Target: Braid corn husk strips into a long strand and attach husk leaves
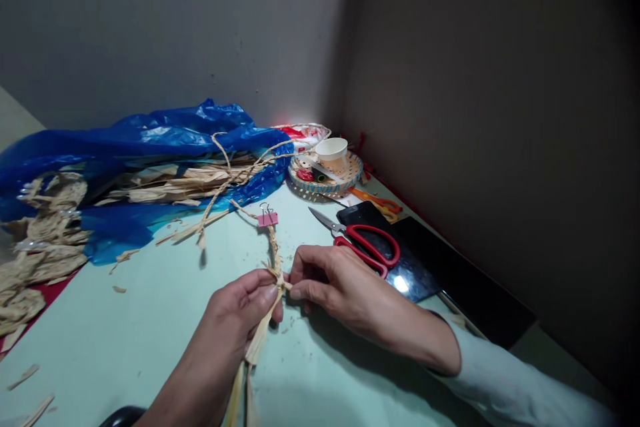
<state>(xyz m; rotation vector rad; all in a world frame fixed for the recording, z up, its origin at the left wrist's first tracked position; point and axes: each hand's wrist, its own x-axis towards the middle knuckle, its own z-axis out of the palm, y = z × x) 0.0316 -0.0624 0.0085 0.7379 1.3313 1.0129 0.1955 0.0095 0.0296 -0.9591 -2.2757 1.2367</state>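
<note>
A braid of dry, pale husk strips [275, 250] runs along the table, its far end clamped by a pink binder clip [267, 218]. My left hand [250, 300] pinches the near end of the braid between thumb and fingers. Close beside it, my right hand [325, 280] is closed on a strand that sticks out to the right. Loose husk strips [260, 337] hang from the pinch toward the table's near edge. The fingertips partly hide the spot where the strands cross.
Red-handled scissors [370, 243] lie on a dark, shiny tablet [410, 280] at right. Behind stands a woven basket [300, 190] with a white cup [331, 150]. A blue plastic bag [150, 133] of husks fills the back left. A coiled braid [50, 233] lies far left.
</note>
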